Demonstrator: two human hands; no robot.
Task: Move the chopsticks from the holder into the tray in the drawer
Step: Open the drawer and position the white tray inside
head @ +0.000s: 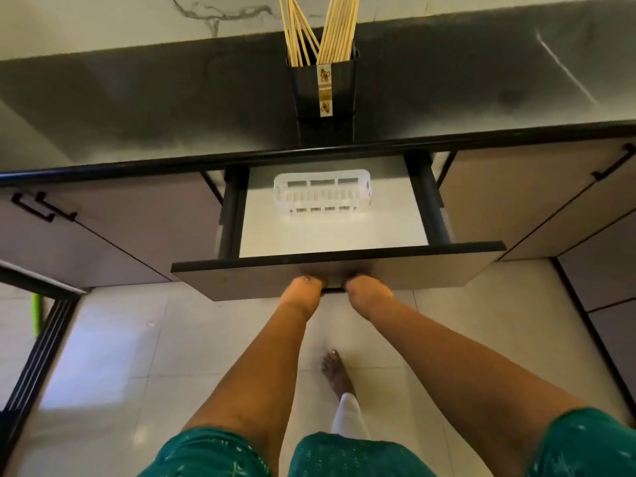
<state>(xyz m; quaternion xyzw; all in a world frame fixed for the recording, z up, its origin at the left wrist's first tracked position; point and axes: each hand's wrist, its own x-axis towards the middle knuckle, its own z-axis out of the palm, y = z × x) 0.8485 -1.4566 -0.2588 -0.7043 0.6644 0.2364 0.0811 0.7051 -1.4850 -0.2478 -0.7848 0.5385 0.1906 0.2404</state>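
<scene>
both hands (335,292) grip the drawer (395,273) front, fingers hidden; chopsticks (320,29) upright in holder (323,94)

Both hands — left hand (304,287), right hand (361,287) — grip the open drawer (241,280) front's underside.

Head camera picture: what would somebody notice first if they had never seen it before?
The open drawer in the middle, with both hands, left hand and right hand, gripping its front edge. Inside sits a white tray with nothing in it. Straight above, on the dark counter, a black holder bristles with wooden chopsticks.
</scene>
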